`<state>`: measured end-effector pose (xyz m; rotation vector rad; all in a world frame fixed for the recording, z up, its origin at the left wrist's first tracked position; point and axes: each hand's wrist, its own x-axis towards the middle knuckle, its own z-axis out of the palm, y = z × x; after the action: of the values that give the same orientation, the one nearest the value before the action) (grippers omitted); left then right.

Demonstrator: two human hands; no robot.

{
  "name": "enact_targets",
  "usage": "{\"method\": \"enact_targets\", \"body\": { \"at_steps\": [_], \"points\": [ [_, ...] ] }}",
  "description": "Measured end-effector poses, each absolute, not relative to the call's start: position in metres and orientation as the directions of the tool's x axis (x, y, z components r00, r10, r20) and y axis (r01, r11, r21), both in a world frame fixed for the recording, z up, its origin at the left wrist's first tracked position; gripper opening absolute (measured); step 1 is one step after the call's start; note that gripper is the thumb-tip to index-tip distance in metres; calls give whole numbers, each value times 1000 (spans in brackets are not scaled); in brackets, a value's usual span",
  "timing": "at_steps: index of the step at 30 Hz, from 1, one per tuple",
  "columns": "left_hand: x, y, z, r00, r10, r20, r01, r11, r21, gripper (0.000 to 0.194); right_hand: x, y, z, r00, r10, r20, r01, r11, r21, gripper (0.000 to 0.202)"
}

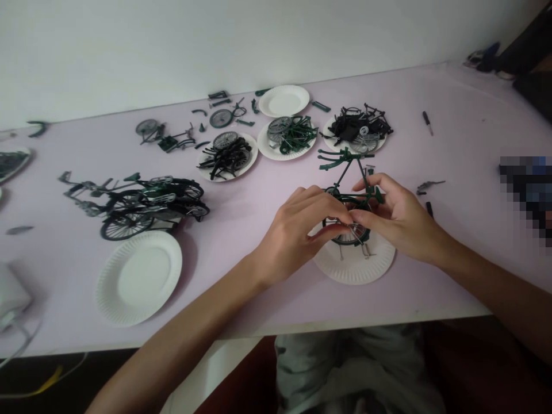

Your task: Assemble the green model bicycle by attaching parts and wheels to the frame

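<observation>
A dark green model bicycle (354,200), partly assembled, is held over a white paper plate (353,277). My left hand (297,227) is closed in a pinch at the wheel's near side. Closed round the other end of the bicycle, my right hand (401,215) has its thumb tip close to my left fingertips. Both sets of fingers cover part of the spoked wheel (364,236). Small thin metal parts (367,253) show on the plate below. Any tiny part between the fingertips is hidden.
Model bicycles (150,198) stand together at left behind a bare paper plate (138,279). Plates of black parts (226,158), green parts (288,138) and more black parts (360,129) lie farther back. A small screwdriver (426,122) lies at right. A white box (12,296) with cables sits at front left.
</observation>
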<state>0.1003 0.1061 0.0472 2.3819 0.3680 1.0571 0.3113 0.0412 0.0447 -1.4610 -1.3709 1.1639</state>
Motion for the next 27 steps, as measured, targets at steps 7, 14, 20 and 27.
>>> {"method": "enact_targets", "body": {
  "at_steps": [7, 14, 20, 27],
  "points": [
    [102, 106, 46, 663, 438, 607, 56, -838, 543, 6, 313, 42, 41, -31, 992, -122, 241, -111, -964, 45],
    [102, 106, 47, 671, 475, 569, 80, -810, 581, 9, 313, 43, 41, -30, 992, -121, 223, -111, -968, 41],
    [101, 107, 48, 678, 523, 517, 93, -758, 645, 8, 314, 44, 38, -48, 993, -111, 169, -101, -980, 42],
    [101, 108, 47, 683, 538, 495, 94, -736, 670, 11, 315, 44, 39, -52, 988, -145, 165, -135, -977, 40]
  ]
}}
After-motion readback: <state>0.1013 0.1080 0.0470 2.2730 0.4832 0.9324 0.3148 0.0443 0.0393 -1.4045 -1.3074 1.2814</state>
